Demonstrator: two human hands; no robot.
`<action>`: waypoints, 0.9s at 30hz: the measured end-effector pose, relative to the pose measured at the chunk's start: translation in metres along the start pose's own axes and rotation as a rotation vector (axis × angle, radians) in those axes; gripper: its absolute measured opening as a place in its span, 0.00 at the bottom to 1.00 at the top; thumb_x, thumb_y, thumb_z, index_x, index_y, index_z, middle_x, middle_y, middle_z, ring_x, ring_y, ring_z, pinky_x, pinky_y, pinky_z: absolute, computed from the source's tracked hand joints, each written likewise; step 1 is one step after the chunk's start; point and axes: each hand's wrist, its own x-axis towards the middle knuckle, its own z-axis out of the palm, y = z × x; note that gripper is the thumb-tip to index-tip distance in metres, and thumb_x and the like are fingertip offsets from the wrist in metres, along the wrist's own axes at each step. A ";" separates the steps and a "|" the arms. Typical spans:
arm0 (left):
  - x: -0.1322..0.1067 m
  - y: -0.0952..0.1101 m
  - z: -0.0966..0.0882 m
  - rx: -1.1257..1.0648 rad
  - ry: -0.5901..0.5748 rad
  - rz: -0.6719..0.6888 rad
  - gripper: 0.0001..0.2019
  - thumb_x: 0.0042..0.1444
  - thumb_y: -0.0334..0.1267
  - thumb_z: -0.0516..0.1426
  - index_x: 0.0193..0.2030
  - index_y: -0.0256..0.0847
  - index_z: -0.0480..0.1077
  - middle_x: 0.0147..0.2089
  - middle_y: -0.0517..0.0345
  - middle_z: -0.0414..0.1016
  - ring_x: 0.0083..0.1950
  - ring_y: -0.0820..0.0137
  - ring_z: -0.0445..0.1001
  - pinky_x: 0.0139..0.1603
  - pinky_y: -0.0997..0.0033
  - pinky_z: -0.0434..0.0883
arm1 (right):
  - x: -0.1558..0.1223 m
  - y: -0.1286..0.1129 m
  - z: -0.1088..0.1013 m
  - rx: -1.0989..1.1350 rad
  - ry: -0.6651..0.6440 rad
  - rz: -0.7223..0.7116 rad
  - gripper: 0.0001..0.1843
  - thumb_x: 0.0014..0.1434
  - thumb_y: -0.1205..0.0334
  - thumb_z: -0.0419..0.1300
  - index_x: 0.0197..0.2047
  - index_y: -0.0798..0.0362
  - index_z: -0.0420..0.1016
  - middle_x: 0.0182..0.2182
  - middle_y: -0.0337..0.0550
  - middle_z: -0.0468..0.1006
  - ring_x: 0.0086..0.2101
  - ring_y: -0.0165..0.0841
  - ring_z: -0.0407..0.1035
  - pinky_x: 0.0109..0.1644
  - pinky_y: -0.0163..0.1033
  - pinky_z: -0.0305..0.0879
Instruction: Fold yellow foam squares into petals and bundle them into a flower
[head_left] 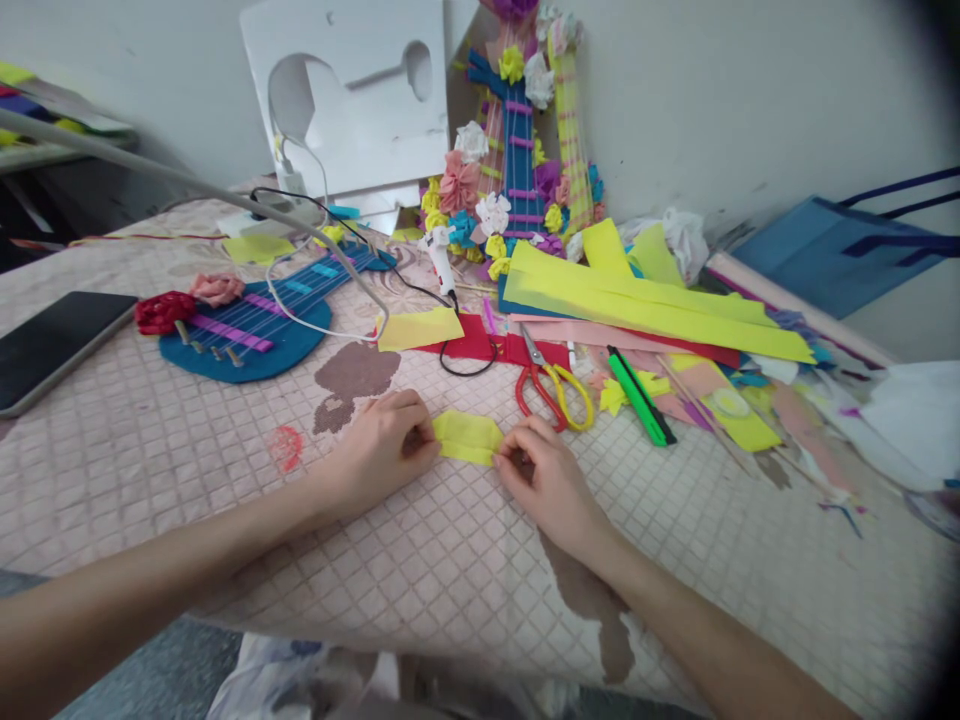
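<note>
A small piece of yellow crepe paper (468, 438) with a crease across it is stretched between my two hands, just above the tablecloth. My left hand (390, 435) pinches its left end, and my right hand (546, 475) pinches the right end; both sets of fingers are closed. Scissors (555, 385) with one red and one yellow handle lie right behind my right hand. A green box cutter (640, 398) rests farther right. Behind the paper lie a flat yellow paper strip (420, 329) and some red paper (472, 338).
A blue guitar-shaped craft (244, 335) with paper roses lies at left, near a phone (64, 345). A white glue gun (439, 262) stands at the back with its cord looping forward. Yellow paper strips (645, 300) and scraps crowd the right; decorated crafts (519, 160) lean against the wall.
</note>
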 end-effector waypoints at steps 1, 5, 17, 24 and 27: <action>0.000 0.000 0.000 0.000 -0.001 0.003 0.03 0.48 0.27 0.54 0.26 0.37 0.67 0.30 0.58 0.68 0.33 0.72 0.67 0.36 0.71 0.63 | 0.000 0.000 0.000 0.002 -0.004 -0.001 0.06 0.55 0.72 0.54 0.29 0.52 0.64 0.31 0.41 0.64 0.33 0.33 0.63 0.37 0.39 0.62; -0.001 -0.001 0.000 0.005 -0.003 0.000 0.03 0.49 0.27 0.54 0.27 0.37 0.67 0.31 0.58 0.68 0.33 0.72 0.67 0.36 0.71 0.63 | -0.001 0.001 0.000 0.008 -0.004 -0.005 0.06 0.55 0.72 0.54 0.30 0.53 0.64 0.32 0.41 0.64 0.34 0.32 0.64 0.37 0.39 0.63; 0.000 -0.001 0.001 0.034 0.010 -0.003 0.03 0.48 0.27 0.55 0.26 0.37 0.67 0.30 0.58 0.69 0.33 0.72 0.67 0.36 0.70 0.63 | -0.001 -0.001 0.000 -0.017 0.013 0.007 0.07 0.52 0.74 0.55 0.32 0.52 0.63 0.33 0.41 0.64 0.35 0.34 0.63 0.38 0.39 0.63; -0.001 0.000 0.001 0.028 0.016 0.000 0.03 0.49 0.29 0.55 0.27 0.37 0.67 0.31 0.58 0.69 0.34 0.71 0.68 0.37 0.69 0.64 | -0.001 -0.005 -0.002 0.026 -0.041 -0.024 0.08 0.54 0.75 0.52 0.33 0.52 0.65 0.35 0.42 0.65 0.38 0.33 0.64 0.41 0.39 0.64; -0.001 0.001 0.000 0.013 0.008 -0.019 0.03 0.49 0.29 0.55 0.27 0.38 0.67 0.31 0.58 0.69 0.34 0.71 0.68 0.37 0.69 0.64 | 0.000 -0.003 -0.001 0.029 -0.031 -0.022 0.08 0.54 0.75 0.53 0.33 0.52 0.66 0.34 0.41 0.66 0.36 0.33 0.65 0.39 0.39 0.64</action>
